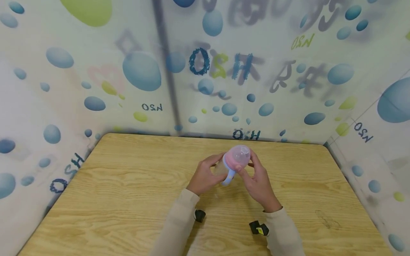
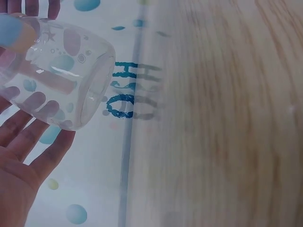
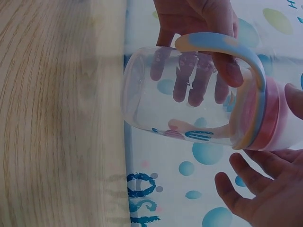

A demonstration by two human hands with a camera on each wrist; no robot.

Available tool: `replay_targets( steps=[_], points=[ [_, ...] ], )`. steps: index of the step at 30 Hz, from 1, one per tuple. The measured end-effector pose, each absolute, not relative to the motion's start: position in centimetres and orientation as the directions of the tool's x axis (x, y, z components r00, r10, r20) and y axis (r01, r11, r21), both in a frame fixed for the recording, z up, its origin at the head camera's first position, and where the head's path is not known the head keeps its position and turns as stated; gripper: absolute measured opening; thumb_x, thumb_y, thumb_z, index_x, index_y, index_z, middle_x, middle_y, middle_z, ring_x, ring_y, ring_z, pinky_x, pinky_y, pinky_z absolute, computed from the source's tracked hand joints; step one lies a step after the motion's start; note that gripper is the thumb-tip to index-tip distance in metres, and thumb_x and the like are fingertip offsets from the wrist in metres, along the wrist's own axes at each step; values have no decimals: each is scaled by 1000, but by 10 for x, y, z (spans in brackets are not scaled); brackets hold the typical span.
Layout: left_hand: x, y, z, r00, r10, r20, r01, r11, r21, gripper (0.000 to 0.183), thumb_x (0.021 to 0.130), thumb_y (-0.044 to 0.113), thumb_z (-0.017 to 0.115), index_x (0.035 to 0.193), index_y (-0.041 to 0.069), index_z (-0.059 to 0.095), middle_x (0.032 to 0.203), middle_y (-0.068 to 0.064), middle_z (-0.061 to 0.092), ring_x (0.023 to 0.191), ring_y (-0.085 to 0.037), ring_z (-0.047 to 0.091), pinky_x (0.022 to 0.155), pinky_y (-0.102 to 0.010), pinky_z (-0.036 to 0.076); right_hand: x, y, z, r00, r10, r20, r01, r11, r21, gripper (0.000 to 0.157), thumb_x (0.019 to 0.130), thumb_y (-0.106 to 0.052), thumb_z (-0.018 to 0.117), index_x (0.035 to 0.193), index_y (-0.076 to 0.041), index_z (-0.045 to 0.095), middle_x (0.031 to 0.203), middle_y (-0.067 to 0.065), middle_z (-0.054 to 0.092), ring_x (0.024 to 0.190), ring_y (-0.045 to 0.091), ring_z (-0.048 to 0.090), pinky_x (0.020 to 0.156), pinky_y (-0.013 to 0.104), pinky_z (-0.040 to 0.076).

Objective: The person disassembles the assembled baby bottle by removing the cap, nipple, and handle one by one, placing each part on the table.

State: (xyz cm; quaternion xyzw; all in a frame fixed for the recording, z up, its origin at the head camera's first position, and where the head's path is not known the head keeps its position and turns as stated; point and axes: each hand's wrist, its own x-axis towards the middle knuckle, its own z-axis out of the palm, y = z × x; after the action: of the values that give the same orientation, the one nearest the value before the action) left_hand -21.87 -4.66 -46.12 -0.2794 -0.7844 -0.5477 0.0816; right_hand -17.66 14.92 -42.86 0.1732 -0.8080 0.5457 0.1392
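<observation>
A clear baby bottle (image 1: 232,161) with a pink collar, a transparent dome cap and a light-blue handle is tilted above the table, its cap toward the upper right in the head view. My left hand (image 1: 206,176) grips the clear body (image 2: 61,71), the fingers showing through it in the right wrist view. The left thumb lies by the handle (image 3: 218,42). At the cap end, my right hand (image 1: 258,181) holds the pink collar (image 3: 272,116) between its thumb and fingers. The bottle looks empty through its printed wall.
The wood-grain table (image 1: 128,185) stretches out under both hands. White sheets with blue and green drops and lettering (image 1: 221,64) rise behind it and at the sides. Dark wrist devices (image 1: 200,215) hang beside both sleeves.
</observation>
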Motion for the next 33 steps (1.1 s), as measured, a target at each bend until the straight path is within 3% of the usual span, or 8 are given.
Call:
replay_targets(
  steps=[12, 23, 33],
  points=[
    [-219, -46, -462, -822, 340, 456, 539, 210, 816, 62, 80, -2, 80, 138, 6, 58, 130, -8, 63, 113, -23, 62, 90, -47, 54, -178, 148, -428, -899, -107, 425, -434, 349, -831, 60, 98, -8, 63, 152, -7, 36, 146, 14, 49, 134, 28, 45, 103, 58, 36],
    [-219, -48, -462, -821, 349, 452, 546, 246, 801, 62, 82, 3, 80, 140, 6, 57, 132, -7, 63, 112, -18, 62, 89, -41, 55, -176, 144, -426, -899, -85, 429, -429, 360, -829, 60, 97, -9, 65, 151, -5, 38, 146, 14, 50, 133, 28, 45, 101, 61, 35],
    [-217, -49, -460, -818, 360, 449, 548, 252, 797, 61, 84, 4, 79, 140, 4, 56, 134, -10, 61, 112, -22, 63, 88, -39, 55, -177, 143, -430, -897, -68, 436, -426, 388, -817, 61, 97, -12, 66, 150, -5, 38, 146, 15, 49, 133, 30, 45, 101, 59, 35]
  ],
)
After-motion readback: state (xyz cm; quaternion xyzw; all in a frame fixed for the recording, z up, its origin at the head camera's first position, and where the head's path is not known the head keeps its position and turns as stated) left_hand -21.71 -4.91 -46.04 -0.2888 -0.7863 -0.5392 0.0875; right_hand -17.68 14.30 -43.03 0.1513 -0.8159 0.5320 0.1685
